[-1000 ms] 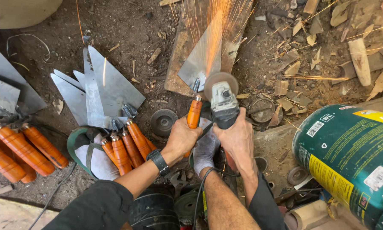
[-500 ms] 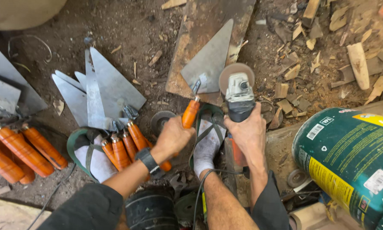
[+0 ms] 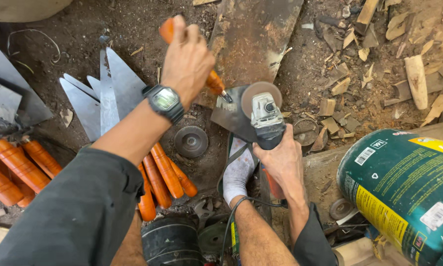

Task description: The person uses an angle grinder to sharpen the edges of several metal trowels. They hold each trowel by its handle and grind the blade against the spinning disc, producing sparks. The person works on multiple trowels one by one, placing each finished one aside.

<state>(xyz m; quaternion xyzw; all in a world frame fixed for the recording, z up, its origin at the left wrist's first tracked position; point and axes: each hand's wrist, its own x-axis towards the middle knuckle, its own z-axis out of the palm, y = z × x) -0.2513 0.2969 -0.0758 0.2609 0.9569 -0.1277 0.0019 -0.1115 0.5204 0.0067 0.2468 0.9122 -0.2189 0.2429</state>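
Two hands busy. Left hand (image 3: 188, 59) raised, fingers wrapped around the orange handle of a trowel (image 3: 214, 81), its blade hanging over the rusty plate (image 3: 253, 39). Right hand (image 3: 280, 162) closed around the angle grinder (image 3: 263, 116), disc just beside the blade. Judgement: keep the disc edge flat to the steel and the grip firm. Near left: finished trowels (image 3: 133, 113) in a pile. Right: green drum (image 3: 403, 192). Grinder cable (image 3: 229, 216) and socked foot (image 3: 238, 170) crowd the near side.
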